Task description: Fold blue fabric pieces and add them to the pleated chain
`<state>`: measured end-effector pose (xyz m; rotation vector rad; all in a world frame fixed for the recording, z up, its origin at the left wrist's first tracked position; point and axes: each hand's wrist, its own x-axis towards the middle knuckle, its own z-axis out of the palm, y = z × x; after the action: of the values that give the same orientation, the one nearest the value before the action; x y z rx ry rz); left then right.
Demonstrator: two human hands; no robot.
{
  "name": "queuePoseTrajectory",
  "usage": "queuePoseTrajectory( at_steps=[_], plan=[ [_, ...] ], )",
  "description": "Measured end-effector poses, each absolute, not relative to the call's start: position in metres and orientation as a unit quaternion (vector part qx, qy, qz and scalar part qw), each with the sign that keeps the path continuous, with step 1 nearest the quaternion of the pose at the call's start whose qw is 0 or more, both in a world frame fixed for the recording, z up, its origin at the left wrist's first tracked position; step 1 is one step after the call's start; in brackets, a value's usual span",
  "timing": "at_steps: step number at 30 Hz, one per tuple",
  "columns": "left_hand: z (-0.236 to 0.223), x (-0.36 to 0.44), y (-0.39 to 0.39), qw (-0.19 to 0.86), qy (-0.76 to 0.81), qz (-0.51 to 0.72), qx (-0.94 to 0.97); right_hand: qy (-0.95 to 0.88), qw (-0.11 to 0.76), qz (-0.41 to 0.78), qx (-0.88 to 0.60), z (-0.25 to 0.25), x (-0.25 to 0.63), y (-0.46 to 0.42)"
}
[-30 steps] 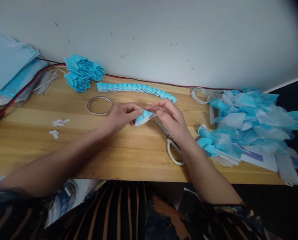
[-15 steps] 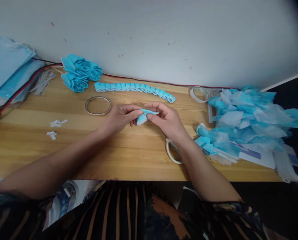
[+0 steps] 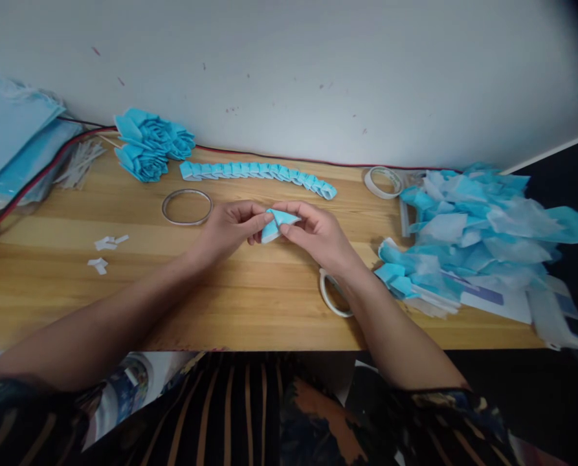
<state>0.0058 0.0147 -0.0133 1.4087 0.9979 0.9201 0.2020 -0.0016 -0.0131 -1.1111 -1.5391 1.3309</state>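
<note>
A small folded piece of blue fabric-like material (image 3: 270, 231), pale along its lower edge, is held between both hands above the middle of the table. My left hand (image 3: 235, 228) pinches its left side, thumb on top. From the right, my right hand (image 3: 318, 232) grips the other side, its thumb pressed on the front face and fingers behind. The fingertips behind the piece are partly hidden. Beyond the hands lies a curved row of folded blue pieces (image 3: 257, 170). A roll of tape (image 3: 328, 298) lies partly under my right wrist.
Left of my hands lies a silvery ring (image 3: 186, 222), with white paper scraps (image 3: 107, 243) nearer me. Blue fabric flowers (image 3: 145, 145) rest by the wall. A second tape roll (image 3: 380, 191) and a heap of blue and white pieces (image 3: 483, 226) occupy the right side.
The held piece now shows a flatter, broader triangular face, its fold pressed down under the right thumb. Both hands keep their hold; the whole view has shifted slightly.
</note>
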Motion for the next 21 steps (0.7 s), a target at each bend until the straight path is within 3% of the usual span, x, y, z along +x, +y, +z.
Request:
queuePoseTrajectory(
  at_steps=[21],
  plan=[
    [-0.0118, 0.0065, 0.0123, 0.528, 0.404, 0.396, 0.634, -0.639, 0.384, 0.478, -0.464, -0.0136, 0.2, -0.0017]
  ],
)
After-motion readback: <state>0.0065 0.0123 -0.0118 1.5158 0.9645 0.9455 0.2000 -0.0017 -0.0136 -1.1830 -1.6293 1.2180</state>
